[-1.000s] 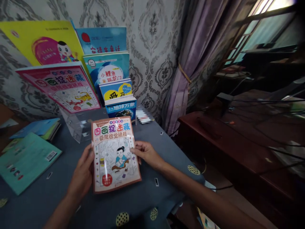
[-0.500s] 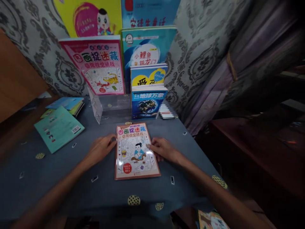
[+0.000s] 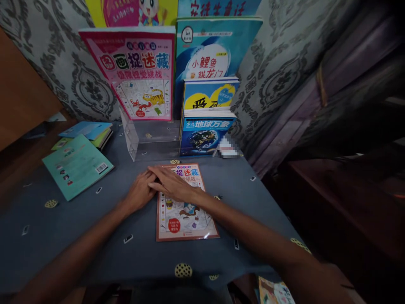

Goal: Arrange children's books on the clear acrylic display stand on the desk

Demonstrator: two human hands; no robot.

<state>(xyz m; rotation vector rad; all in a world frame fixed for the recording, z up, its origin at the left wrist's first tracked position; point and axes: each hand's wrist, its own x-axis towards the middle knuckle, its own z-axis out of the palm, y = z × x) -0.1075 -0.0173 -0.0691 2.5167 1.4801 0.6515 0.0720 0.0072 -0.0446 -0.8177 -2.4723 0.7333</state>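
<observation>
A thin picture book (image 3: 190,230) with an orange-brown border lies flat on the table, its upper left part covered by my hands. My left hand (image 3: 141,193) rests at the book's left edge, fingers bent in against that edge; the fingertips are partly hidden. Across the upper cover lies my right hand (image 3: 173,185), palm down, with its fingers stretched out to the left. Its fingertips meet my left hand at the book's edge. The seated figure printed on the cover is partly hidden by my right hand and forearm.
Behind stands a clear acrylic rack (image 3: 152,137) with a pink picture book (image 3: 142,97) and a blue globe-cover book (image 3: 202,141) among several others. Loose books lie left, a green one (image 3: 77,166) in front. Another book (image 3: 275,291) shows below the table's front edge.
My right hand has moved left from the book's right edge, across the cover to its left edge, and meets my left hand. The view has shifted slightly.
</observation>
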